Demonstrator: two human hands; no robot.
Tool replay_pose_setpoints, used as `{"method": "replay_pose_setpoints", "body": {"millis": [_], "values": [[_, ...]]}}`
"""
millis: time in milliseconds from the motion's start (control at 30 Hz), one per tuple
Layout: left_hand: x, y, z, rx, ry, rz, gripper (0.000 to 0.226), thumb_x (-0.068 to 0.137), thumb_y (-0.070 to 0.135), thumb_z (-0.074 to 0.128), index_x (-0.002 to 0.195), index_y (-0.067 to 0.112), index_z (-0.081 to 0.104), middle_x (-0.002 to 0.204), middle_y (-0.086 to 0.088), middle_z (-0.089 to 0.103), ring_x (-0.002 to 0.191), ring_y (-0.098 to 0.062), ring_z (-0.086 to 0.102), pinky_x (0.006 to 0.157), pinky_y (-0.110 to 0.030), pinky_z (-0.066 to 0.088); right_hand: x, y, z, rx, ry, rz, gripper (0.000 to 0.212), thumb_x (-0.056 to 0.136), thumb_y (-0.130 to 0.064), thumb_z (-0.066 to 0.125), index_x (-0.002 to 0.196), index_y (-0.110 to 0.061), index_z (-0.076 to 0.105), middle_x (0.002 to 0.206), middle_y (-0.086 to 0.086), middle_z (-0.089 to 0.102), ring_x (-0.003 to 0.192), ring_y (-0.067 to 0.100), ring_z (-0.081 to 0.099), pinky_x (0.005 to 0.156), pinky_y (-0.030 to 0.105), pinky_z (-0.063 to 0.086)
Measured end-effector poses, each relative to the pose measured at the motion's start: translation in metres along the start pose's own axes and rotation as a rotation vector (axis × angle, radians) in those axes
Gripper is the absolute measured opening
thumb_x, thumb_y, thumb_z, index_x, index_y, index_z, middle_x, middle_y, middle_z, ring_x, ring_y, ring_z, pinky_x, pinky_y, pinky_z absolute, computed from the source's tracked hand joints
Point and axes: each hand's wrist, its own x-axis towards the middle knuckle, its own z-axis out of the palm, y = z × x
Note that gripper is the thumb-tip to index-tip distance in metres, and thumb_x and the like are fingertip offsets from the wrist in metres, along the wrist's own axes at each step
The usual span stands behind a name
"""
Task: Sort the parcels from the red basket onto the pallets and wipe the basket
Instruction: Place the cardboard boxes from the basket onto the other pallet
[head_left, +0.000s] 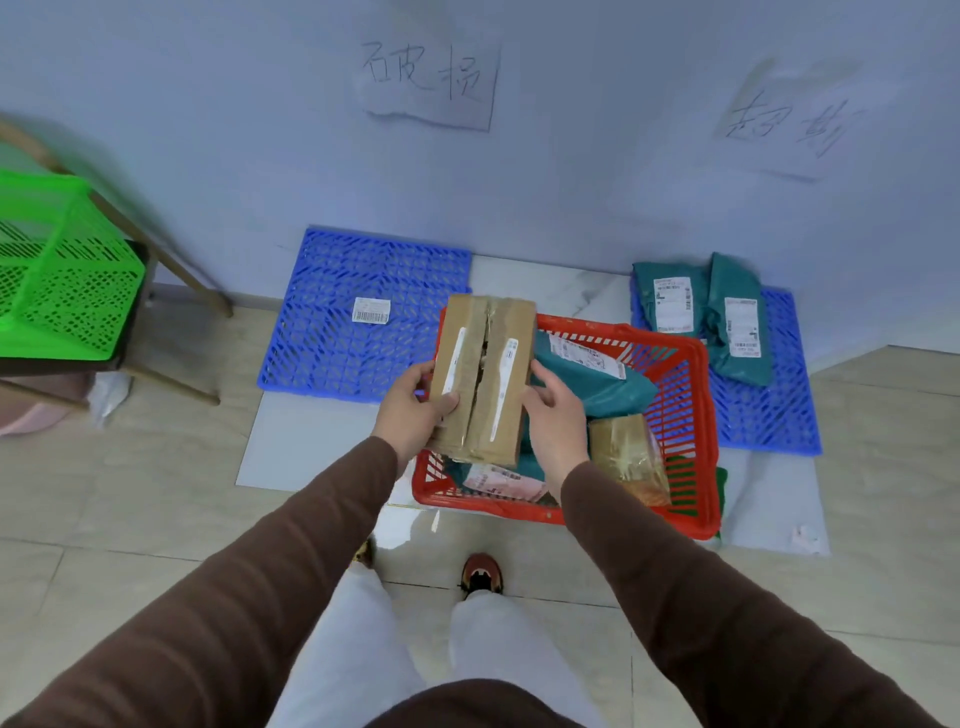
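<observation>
- The sorting is partway through, by the look of it: some parcels are on the pallets and several remain in the red basket (691, 415).
- Both hands hold a torn cardboard box (485, 379) just above the basket's left end. The left hand (415, 405) grasps its left edge with the thumb curled over the top; the right hand (553, 410) steadies the right edge, its fingers bent against the side.
- The box is split along its middle seam, and its label is torn in two across the gap.
- The right blue pallet (769, 415), under the right-hand wall sign (789, 124), already carries two green mailer bags (706, 312), lying side by side with labels up.
- The left blue pallet (363, 322), under the other handwritten sign (431, 78), carries only a small white label or slip (371, 310); no parcel lies on it yet.
- Still in the basket: a green mailer bag (587, 379) at the far end, a taped brown parcel (623, 452) on the near right, and a pale printed packet (504, 480) partly hidden under the held box. More may lie beneath; I cannot tell.
- Judging from the damage, this box likely belongs on the left pallet, which is close by to its left.
- Left to do: place this box, sort out the remaining parcels, then wipe the basket. No cloth is plainly visible, and the wiping cannot start until the basket is emptied.
- A green basket (62, 270) sits on a stand at the left, apart from the work.
</observation>
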Motion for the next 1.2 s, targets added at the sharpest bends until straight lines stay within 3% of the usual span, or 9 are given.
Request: {"method": "replay_pose_setpoints", "body": {"millis": [100,267,400,567,700,767,867,1000,1200], "values": [[0.014,0.018,-0.027,-0.072,-0.012,0.042,0.042,0.093,0.013,0.067,0.134,0.020,0.056,0.107,-0.002,0.058,0.079,-0.015,0.061,0.062,-0.021,0.054,0.001,-0.030,0.024,0.042,0.027,-0.041,0.043,0.101,-0.021,0.052,0.142,-0.035,0.055,0.115,-0.009,0.073,0.101,0.004,0.069,0.090,0.025,0.055],[0.053,0.037,-0.099,-0.165,-0.025,0.046,0.046,0.093,0.015,0.068,0.136,0.023,0.057,0.110,-0.008,0.059,0.082,-0.017,0.063,0.068,-0.029,0.059,0.021,-0.071,0.103,0.102,0.018,-0.066,0.042,0.102,-0.016,0.051,0.142,-0.030,0.055,0.123,-0.004,0.069,0.107,0.009,0.067,0.082,0.021,0.055],[0.098,0.045,-0.174,-0.174,-0.023,0.053,0.047,0.094,0.007,0.063,0.138,0.022,0.057,0.104,-0.002,0.059,0.081,-0.010,0.060,0.062,-0.016,0.054,0.048,-0.091,0.185,0.189,0.011,-0.028,0.036,0.102,-0.009,0.054,0.136,-0.015,0.057,0.129,0.002,0.065,0.113,0.014,0.064,0.076,0.016,0.054],[0.160,0.032,-0.253,-0.125,0.013,0.037,0.051,0.090,-0.002,0.062,0.137,0.013,0.051,0.116,-0.006,0.060,0.085,-0.011,0.059,0.065,-0.019,0.052,0.090,-0.091,0.280,0.183,0.016,0.027,0.026,0.101,-0.008,0.052,0.126,-0.011,0.056,0.129,0.007,0.063,0.102,0.014,0.064,0.074,0.023,0.052],[0.206,0.013,-0.287,-0.132,0.017,-0.023,0.046,0.089,-0.011,0.059,0.131,0.005,0.054,0.122,-0.007,0.061,0.085,-0.006,0.062,0.062,-0.014,0.054,0.127,-0.076,0.335,0.160,-0.010,0.065,0.031,0.099,-0.001,0.051,0.129,-0.009,0.056,0.132,0.008,0.063,0.116,0.022,0.064,0.076,0.024,0.053],[0.228,0.001,-0.295,-0.136,-0.002,-0.044,0.048,0.089,-0.012,0.059,0.134,0.006,0.053,0.127,-0.006,0.061,0.093,-0.011,0.064,0.068,-0.017,0.056,0.146,-0.068,0.353,0.140,-0.020,0.074,0.037,0.100,0.002,0.049,0.134,-0.009,0.056,0.133,0.007,0.063,0.119,0.022,0.063,0.078,0.022,0.054],[0.261,-0.015,-0.303,-0.124,-0.025,-0.058,0.054,0.090,-0.010,0.059,0.140,0.010,0.049,0.135,-0.006,0.059,0.112,-0.022,0.064,0.084,-0.029,0.057,0.174,-0.061,0.372,0.086,-0.043,0.107,0.044,0.100,0.002,0.048,0.140,-0.015,0.053,0.123,0.005,0.064,0.104,0.018,0.065,0.071,0.021,0.053],[0.299,-0.027,-0.306,-0.083,-0.051,-0.069,0.061,0.090,-0.012,0.057,0.144,0.013,0.045,0.134,-0.002,0.057,0.117,-0.026,0.062,0.087,-0.033,0.056,0.212,-0.049,0.391,-0.022,-0.102,0.133,0.059,0.100,0.003,0.047,0.152,-0.024,0.043,0.105,-0.005,0.063,0.092,0.014,0.066,0.070,0.022,0.055],[0.351,-0.039,-0.301,0.046,-0.047,-0.046,0.062,0.088,-0.012,0.057,0.143,0.016,0.047,0.126,0.001,0.058,0.113,-0.026,0.062,0.097,-0.042,0.054,0.257,-0.032,0.410,-0.109,-0.228,0.168,0.071,0.101,0.005,0.045,0.159,-0.031,0.025,0.145,-0.004,0.051,0.120,0.022,0.060,0.073,0.022,0.054]]}}
